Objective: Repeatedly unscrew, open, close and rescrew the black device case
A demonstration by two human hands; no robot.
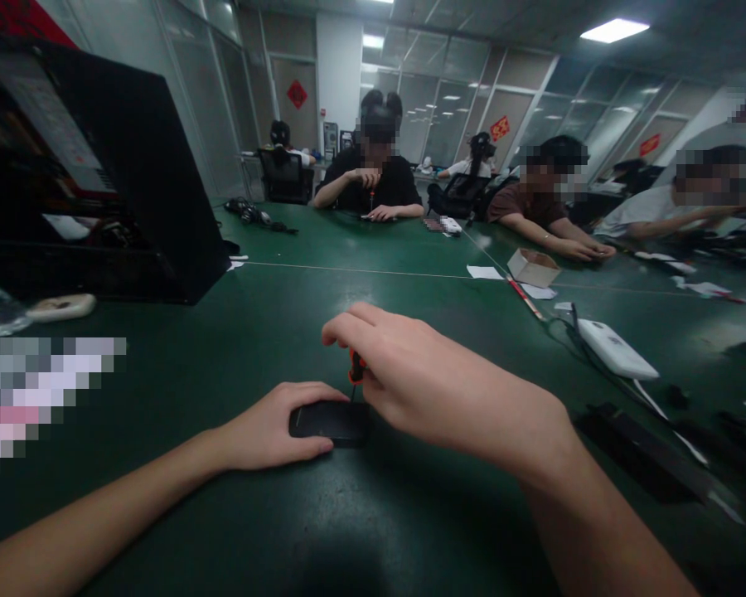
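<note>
A flat black rectangular device [329,421] lies on the green table right in front of me. My left hand [277,427] grips its left end, thumb along the near side and fingers along the far side. Above the device's right end, my right hand [404,365] is closed around a screwdriver [356,367] with an orange and black handle. Its thin dark shaft points down and meets the device near the far right part. My right fingers and palm hide much of the handle, and I cannot make out the tip.
A large open black case [180,182] stands at the left, near a pale oval object [62,308]. To the right lie a white power strip [618,348], dark flat pieces [640,452] and a small open box [533,267]. Across the table [273,307] sits a person [370,178] with a screwdriver; others sit at right.
</note>
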